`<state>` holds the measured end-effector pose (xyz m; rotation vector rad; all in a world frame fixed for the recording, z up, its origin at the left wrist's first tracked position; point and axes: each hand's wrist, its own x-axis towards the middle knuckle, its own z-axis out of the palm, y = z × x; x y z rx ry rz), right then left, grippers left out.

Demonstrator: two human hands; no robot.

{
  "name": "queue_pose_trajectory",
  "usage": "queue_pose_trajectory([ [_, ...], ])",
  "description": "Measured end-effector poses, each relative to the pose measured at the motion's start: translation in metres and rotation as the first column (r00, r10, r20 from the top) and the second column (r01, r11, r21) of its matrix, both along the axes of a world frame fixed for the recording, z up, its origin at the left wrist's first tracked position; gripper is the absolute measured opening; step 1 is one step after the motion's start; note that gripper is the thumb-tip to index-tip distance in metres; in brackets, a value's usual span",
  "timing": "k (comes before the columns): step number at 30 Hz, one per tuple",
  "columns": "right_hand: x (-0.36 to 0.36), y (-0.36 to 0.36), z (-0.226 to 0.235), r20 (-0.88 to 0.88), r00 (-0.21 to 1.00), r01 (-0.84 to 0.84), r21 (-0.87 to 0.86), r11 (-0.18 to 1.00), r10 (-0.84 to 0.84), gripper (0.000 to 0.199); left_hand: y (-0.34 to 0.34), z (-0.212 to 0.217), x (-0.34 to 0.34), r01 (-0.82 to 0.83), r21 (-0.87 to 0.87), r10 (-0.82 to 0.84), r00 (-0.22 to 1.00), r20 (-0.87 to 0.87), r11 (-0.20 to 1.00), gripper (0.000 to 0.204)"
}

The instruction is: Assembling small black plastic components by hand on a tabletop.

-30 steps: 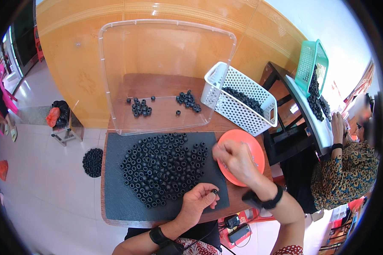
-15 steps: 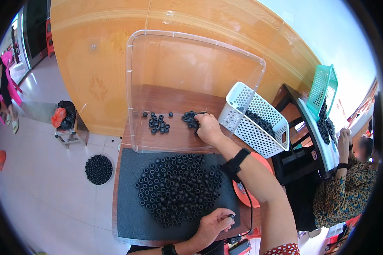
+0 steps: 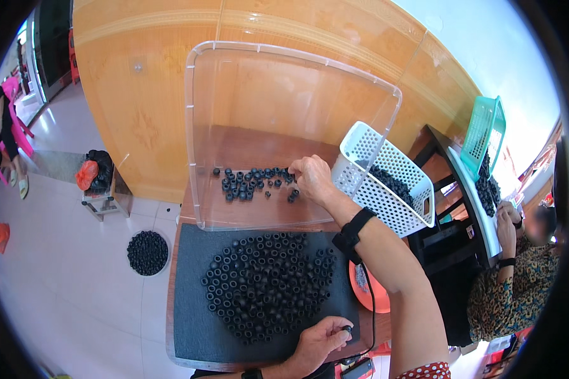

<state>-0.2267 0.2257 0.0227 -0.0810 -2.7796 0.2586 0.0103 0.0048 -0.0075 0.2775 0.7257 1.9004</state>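
Note:
My left hand (image 3: 321, 344), at the near edge of the table, pinches a small black ring-shaped part (image 3: 347, 329) between thumb and forefinger. My right hand (image 3: 313, 179) reaches inside a clear plastic box (image 3: 192, 158) at the far side. Its fingers are curled down among loose black parts (image 3: 239, 187) of the same kind; whether anything is in them is hidden. Between the hands a large heap of black parts (image 3: 265, 287) covers much of a dark mat (image 3: 193, 316). Many show a round hole facing up.
Right of the box stands a white perforated basket (image 3: 385, 205) holding black parts. An orange-red dish (image 3: 379, 303) sits below my right forearm. A tub of black parts (image 3: 148, 252) is on the floor at left. At right, another person's hands (image 3: 506, 227) work beside a green basket (image 3: 483, 129).
The clump of black parts under my right hand has spread out leftward in the box. The hand has shifted slightly up and right. My left hand still holds its part.

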Motion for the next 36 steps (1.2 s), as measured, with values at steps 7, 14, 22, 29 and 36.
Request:
queue_pose_trajectory([
  [7, -0.001, 0.002, 0.003, 0.094, 0.995, -0.008, -0.217, 0.976, 0.029, 0.013, -0.003, 0.013, -0.004, -0.032, -0.04, 0.031, 0.999, -0.032, 0.999, 0.013],
  [14, -0.006, -0.041, -0.002, 0.174, 0.964, -0.175, -0.147, 0.973, 0.2, 0.01, -0.003, 0.01, -0.005, -0.035, -0.053, 0.032, 0.998, -0.047, 0.998, 0.014],
  [22, 0.007, -0.049, -0.006, 0.131, 0.976, -0.185, 0.054, 0.981, 0.176, 0.009, 0.005, -0.013, 0.004, 0.048, 0.004, -0.048, 0.999, -0.021, 0.999, 0.025],
  [29, 0.08, -0.047, 0.041, 0.03, 0.981, -0.175, -0.299, 0.938, 0.192, 0.007, 0.001, -0.007, -0.002, -0.014, -0.037, 0.012, 0.999, -0.043, 0.999, 0.02],
  [36, 0.198, -0.046, 0.08, 0.109, 0.992, 0.034, -0.712, 0.701, 0.063, 0.008, 0.005, -0.001, -0.004, -0.053, -0.079, 0.041, 0.988, -0.147, 0.995, 0.016],
])
